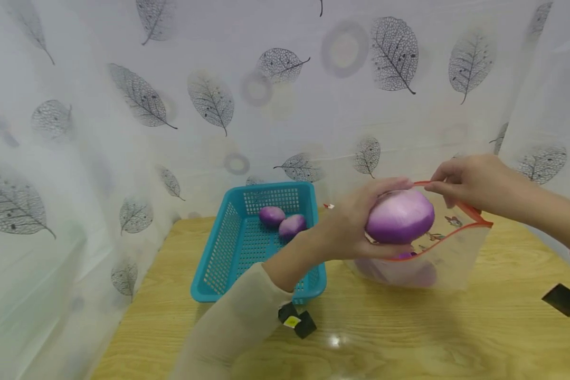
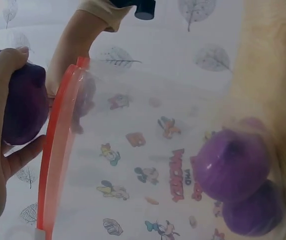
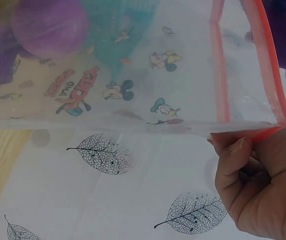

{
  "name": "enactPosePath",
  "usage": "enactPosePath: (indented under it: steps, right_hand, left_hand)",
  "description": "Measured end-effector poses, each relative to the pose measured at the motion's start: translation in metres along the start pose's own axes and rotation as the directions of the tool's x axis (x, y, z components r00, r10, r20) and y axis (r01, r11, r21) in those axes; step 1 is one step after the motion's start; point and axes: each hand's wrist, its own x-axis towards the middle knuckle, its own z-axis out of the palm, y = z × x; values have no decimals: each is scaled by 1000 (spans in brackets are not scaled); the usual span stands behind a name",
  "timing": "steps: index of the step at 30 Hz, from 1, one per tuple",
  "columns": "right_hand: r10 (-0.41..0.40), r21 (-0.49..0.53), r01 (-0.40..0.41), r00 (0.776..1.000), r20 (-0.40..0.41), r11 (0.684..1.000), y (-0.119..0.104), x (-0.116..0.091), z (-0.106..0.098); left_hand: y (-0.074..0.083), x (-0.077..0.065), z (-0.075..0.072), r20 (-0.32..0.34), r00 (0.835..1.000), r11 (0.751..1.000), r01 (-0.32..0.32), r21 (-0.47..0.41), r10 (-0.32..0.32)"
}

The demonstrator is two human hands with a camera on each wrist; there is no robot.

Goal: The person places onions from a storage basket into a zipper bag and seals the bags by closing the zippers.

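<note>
My left hand [image 1: 347, 224] grips a glossy purple onion [image 1: 401, 216], thumb and fingers spread around it, at the mouth of a clear zip bag [image 1: 475, 248]. The bag has a red-orange rim and printed cartoon figures. Its mouth gapes toward the left hand. My right hand [image 1: 470, 179] pinches the rim at the far side, and in the right wrist view its thumb and curled fingers [image 3: 233, 162] hold the bag's edge. At the bag's bottom, the left wrist view shows purple onions [image 2: 233, 165] through the plastic.
A teal plastic basket [image 1: 209, 248] stands left of the bag, with two purple onions [image 1: 272, 216] in its far right part. Both rest on a wood-grain table [image 1: 147, 316]. Behind hangs a pale curtain [image 1: 294, 116] with leaf prints.
</note>
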Motion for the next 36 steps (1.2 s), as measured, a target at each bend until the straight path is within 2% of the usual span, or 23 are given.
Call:
enactPosePath:
  steps: [3,6,9,14,17,21,24,28,34,36]
  right_hand:
    - [-29,-17,29,1000,0,999,1,1,1]
    - [-40,-25,40,999,-2,999,2,1,1]
    - [-44,-29,44,999,-5,999,3,0,1]
    - [-52,-37,51,999,-16,998,4,-2,2]
    - [-70,-39,69,997,-21,997,4,-2,3]
    - [-56,-20,55,998,-10,998,4,-3,3]
    - [-39,-18,39,999,-10,999,4,-3,3]
    - [-62,-36,61,998,-25,997,6,-4,3]
    - [-78,-28,77,997,-27,997,6,-4,4]
    - [-75,-29,75,997,-23,997,6,-4,4]
  left_hand:
    - [1,3,4,102,990,990,85,108,-97]
    - [3,7,6,210,963,968,123,218,-170]
    - [5,10,9,301,927,956,150,254,-226]
    - [6,14,14,384,860,931,238,278,-335]
    - [6,15,16,399,850,923,229,311,-345]
    - [6,15,16,397,865,914,151,377,-307]
    - [7,15,14,394,870,907,129,401,-298]
    - [7,11,12,369,895,925,110,364,-252]
    - [2,4,9,270,960,947,-20,320,-71]
    - [0,2,6,232,973,950,-70,303,-2]
